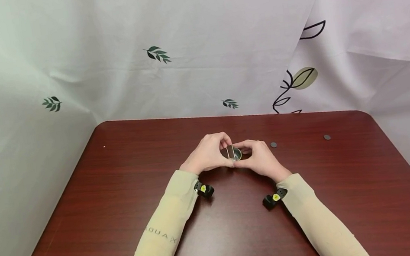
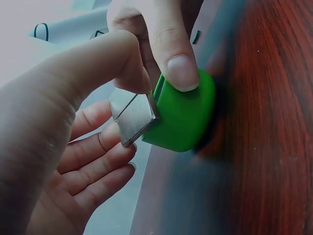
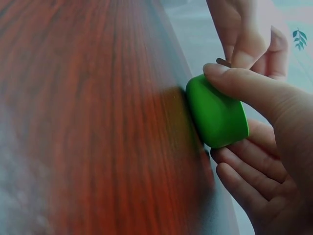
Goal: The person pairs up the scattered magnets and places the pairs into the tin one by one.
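My left hand (image 1: 210, 152) pinches a flat silvery metal piece (image 2: 137, 117) between thumb and fingers. A dark line crosses its face, and one edge meets the rim of a small green cup-shaped thing (image 2: 181, 115). My right hand (image 1: 259, 157) holds that green thing, thumb on its outer side and fingers at the opposite side, as the right wrist view shows. Its smooth rounded wall (image 3: 215, 115) faces the tabletop there. The head view shows part of its shiny open mouth (image 1: 237, 154); the fingers cover the rest. Both hands are close together over the table.
Two small dark discs (image 1: 273, 145) (image 1: 327, 137) lie on the reddish-brown wooden table (image 1: 220, 235), right of the hands. A tiny pale speck (image 1: 104, 147) is near the far left corner. White cloth (image 1: 198, 76) with leaf prints hangs behind and beside the table.
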`<action>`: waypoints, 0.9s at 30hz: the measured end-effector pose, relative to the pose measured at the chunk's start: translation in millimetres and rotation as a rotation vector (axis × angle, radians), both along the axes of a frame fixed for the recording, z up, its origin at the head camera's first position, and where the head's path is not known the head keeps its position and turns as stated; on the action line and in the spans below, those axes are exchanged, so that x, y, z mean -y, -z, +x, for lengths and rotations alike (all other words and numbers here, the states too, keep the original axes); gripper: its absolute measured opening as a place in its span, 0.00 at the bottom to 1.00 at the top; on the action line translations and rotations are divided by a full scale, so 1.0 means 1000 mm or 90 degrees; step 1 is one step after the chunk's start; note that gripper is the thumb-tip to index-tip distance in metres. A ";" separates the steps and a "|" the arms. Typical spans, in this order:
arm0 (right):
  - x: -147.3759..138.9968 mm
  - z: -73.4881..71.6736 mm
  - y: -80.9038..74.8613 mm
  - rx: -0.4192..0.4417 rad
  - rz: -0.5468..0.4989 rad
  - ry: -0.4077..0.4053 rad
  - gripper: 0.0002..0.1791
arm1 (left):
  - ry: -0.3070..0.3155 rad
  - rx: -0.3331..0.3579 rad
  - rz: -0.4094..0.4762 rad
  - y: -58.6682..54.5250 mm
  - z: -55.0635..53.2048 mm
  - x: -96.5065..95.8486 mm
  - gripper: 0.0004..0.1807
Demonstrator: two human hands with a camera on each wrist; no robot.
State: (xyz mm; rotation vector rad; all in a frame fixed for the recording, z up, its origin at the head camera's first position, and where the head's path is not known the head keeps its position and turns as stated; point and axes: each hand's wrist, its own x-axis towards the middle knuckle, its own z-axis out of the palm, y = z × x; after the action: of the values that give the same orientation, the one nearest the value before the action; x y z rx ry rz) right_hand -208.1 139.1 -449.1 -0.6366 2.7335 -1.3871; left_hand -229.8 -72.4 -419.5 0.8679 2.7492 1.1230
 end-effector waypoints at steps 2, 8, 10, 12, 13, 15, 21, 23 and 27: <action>0.000 0.000 0.000 0.000 0.003 0.001 0.28 | -0.001 0.000 -0.009 -0.001 0.000 -0.001 0.26; 0.000 -0.001 -0.001 -0.006 0.008 0.005 0.28 | 0.014 -0.023 -0.047 -0.002 -0.002 -0.007 0.25; 0.000 -0.001 -0.001 -0.010 0.010 0.006 0.28 | 0.020 -0.030 -0.055 -0.001 -0.002 -0.008 0.25; -0.001 -0.002 -0.001 -0.013 0.013 0.006 0.29 | 0.027 -0.034 -0.061 -0.001 -0.002 -0.009 0.24; -0.001 -0.002 -0.001 -0.015 0.016 0.006 0.29 | 0.029 -0.033 -0.064 -0.001 -0.003 -0.009 0.24; -0.001 -0.003 -0.001 -0.018 0.021 0.010 0.29 | 0.029 -0.032 -0.071 -0.001 -0.003 -0.008 0.24; -0.001 -0.003 0.000 -0.028 0.013 0.004 0.29 | 0.025 -0.020 -0.057 0.001 -0.002 -0.003 0.20; 0.000 -0.003 0.001 -0.026 0.006 -0.001 0.30 | 0.023 -0.017 -0.039 0.003 -0.001 -0.002 0.17; 0.000 -0.001 0.001 -0.021 0.000 -0.001 0.30 | 0.013 -0.020 0.014 0.008 0.002 0.002 0.14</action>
State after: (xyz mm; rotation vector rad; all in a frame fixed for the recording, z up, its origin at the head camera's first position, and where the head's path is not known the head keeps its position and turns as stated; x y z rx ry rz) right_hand -209.3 138.8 -450.5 -0.6666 2.7577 -1.3880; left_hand -228.2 -74.5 -427.1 0.9227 2.7513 1.1489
